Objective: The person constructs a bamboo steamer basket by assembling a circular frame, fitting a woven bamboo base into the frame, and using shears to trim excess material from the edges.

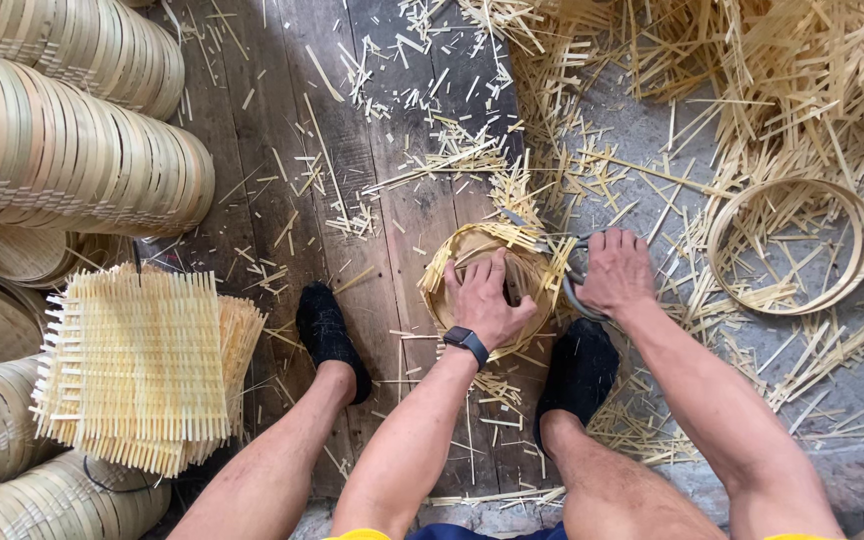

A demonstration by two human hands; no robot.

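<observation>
My left hand (485, 297), a dark watch on its wrist, presses down inside a round bamboo ring (439, 275) fitted with a woven bamboo mat whose slat ends stick out past the rim. To the right, my right hand (614, 271) is closed on the handles of metal shears (574, 272), whose blades reach the protruding slats at the ring's upper right edge. The ring lies on a wooden floor between my two feet in black socks (327, 330).
A stack of square woven bamboo mats (137, 365) lies at left. Rows of finished round bamboo frames (72, 150) are piled along the left edge. An empty bamboo ring (790, 245) sits at right amid heaps of cut bamboo slivers (712, 70).
</observation>
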